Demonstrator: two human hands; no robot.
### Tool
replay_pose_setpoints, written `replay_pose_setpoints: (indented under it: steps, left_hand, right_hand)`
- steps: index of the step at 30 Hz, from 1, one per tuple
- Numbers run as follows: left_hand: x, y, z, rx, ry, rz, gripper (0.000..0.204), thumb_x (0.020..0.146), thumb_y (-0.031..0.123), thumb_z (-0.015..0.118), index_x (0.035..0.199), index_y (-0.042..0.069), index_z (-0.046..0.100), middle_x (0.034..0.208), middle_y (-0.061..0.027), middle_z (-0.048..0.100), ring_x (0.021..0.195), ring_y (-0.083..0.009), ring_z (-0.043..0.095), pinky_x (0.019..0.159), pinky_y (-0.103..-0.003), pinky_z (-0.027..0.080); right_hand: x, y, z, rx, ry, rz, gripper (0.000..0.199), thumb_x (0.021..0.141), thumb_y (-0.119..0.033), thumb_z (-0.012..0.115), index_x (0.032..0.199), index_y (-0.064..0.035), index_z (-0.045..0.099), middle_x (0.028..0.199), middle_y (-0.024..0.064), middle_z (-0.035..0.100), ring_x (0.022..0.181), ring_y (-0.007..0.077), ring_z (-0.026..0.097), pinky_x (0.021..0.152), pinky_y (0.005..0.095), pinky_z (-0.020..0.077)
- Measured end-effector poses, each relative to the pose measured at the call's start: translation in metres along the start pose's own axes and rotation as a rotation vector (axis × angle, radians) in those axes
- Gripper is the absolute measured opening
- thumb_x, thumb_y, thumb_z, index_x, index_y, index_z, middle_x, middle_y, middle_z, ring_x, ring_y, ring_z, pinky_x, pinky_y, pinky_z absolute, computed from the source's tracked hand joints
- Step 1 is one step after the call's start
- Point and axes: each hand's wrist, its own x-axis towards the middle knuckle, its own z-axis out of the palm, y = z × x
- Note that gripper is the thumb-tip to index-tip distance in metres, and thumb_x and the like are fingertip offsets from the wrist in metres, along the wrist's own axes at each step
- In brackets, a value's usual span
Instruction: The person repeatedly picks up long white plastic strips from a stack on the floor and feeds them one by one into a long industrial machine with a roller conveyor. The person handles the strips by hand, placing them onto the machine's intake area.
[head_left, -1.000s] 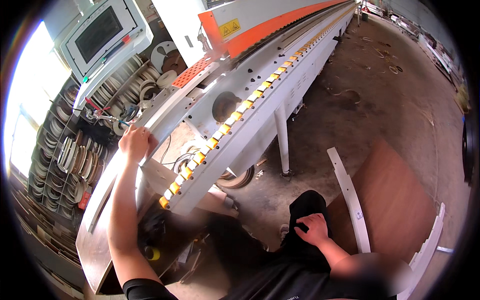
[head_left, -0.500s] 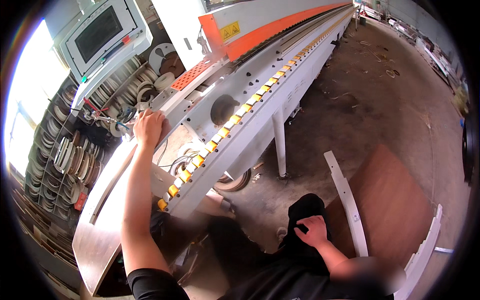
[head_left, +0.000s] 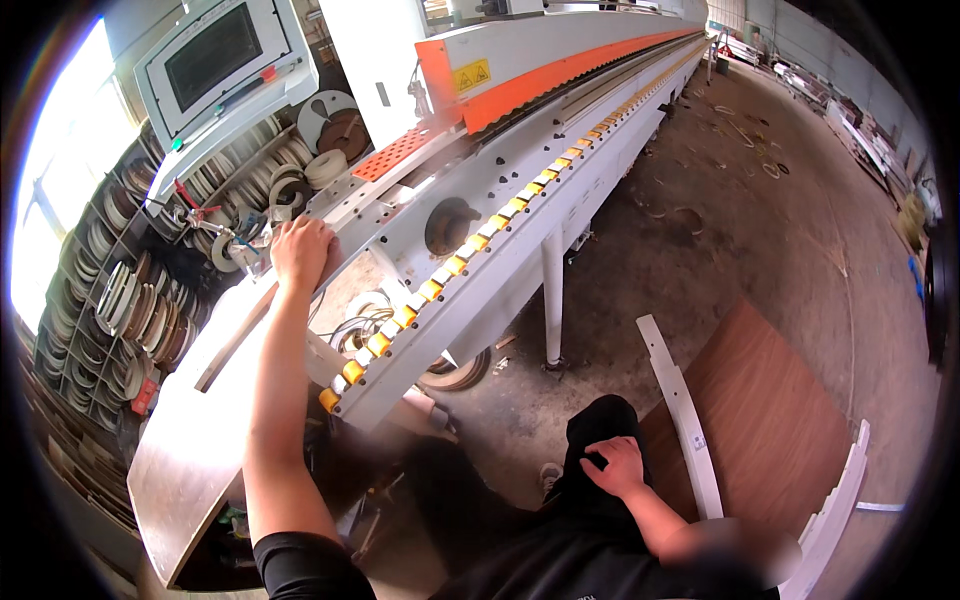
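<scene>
My left hand (head_left: 303, 252) is at the near end of a long machine (head_left: 400, 260), its fingers bent over a narrow wooden strip (head_left: 236, 341). The strip runs back from under the hand toward a brown board (head_left: 185, 480) at lower left; its far part is hidden by the hand and the machine. My right hand (head_left: 615, 466) lies on my dark-clothed thigh (head_left: 603, 425), thumb apart from the loosely bent fingers, with nothing in it.
Yellow rollers (head_left: 430, 290) line the machine's near side. A control screen (head_left: 213, 57) stands at upper left, above racks of banding rolls (head_left: 150, 310). At right, a brown panel (head_left: 755, 400) stands beside a white strip (head_left: 685, 415) and a pale stepped piece (head_left: 835, 505).
The strip's near end has moved forward toward my left hand, so less of it trails behind. Both hands keep nearly the same place; the whole view has shifted slightly.
</scene>
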Motion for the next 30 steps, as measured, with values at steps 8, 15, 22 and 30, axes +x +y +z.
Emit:
replay_pose_setpoints:
  steps: [8, 15, 22, 30]
  left_hand:
    - [-0.0021, 0.0038, -0.0029, -0.006, 0.037, -0.007, 0.02, 0.091, 0.031, 0.075, 0.098, 0.013, 0.081, 0.108, -0.0069, 0.078, 0.109, -0.032, 0.073, 0.095, -0.05, 0.059]
    - [-0.002, 0.0039, -0.0039, 0.029, 0.042, -0.014, 0.021, 0.087, 0.031, 0.077, 0.099, 0.014, 0.08, 0.108, -0.0071, 0.078, 0.109, -0.0317, 0.073, 0.093, -0.049, 0.059]
    - [-0.003, 0.0022, -0.0035, 0.032, 0.038, -0.011, 0.023, 0.088, 0.033, 0.077, 0.101, 0.014, 0.08, 0.11, -0.0066, 0.078, 0.11, -0.0315, 0.072, 0.093, -0.049, 0.058]
    - [-0.0019, 0.0045, -0.0065, 0.045, 0.021, -0.034, 0.025, 0.09, 0.034, 0.076, 0.102, 0.013, 0.08, 0.112, -0.0067, 0.079, 0.113, -0.0306, 0.072, 0.095, -0.049, 0.057]
  right_hand:
    - [0.0019, -0.0029, -0.001, -0.022, 0.008, -0.011, 0.019, 0.085, -0.03, 0.09, 0.097, -0.0181, 0.083, 0.1, 0.0003, 0.082, 0.098, 0.0245, 0.076, 0.099, 0.0425, 0.0525]
    - [0.0033, -0.003, -0.0006, -0.018, 0.011, -0.012, 0.019, 0.085, -0.03, 0.09, 0.097, -0.0172, 0.083, 0.1, 0.0005, 0.083, 0.098, 0.0245, 0.076, 0.098, 0.0426, 0.0526]
    - [0.0028, -0.0033, -0.0004, -0.01, -0.002, 0.008, 0.018, 0.086, -0.031, 0.089, 0.098, -0.0181, 0.083, 0.101, -0.0005, 0.083, 0.1, 0.0239, 0.076, 0.1, 0.0425, 0.0524]
    - [0.0013, -0.0018, 0.0003, -0.019, 0.01, 0.008, 0.019, 0.086, -0.031, 0.089, 0.098, -0.0182, 0.083, 0.101, -0.0002, 0.083, 0.099, 0.0245, 0.076, 0.1, 0.0427, 0.0525]
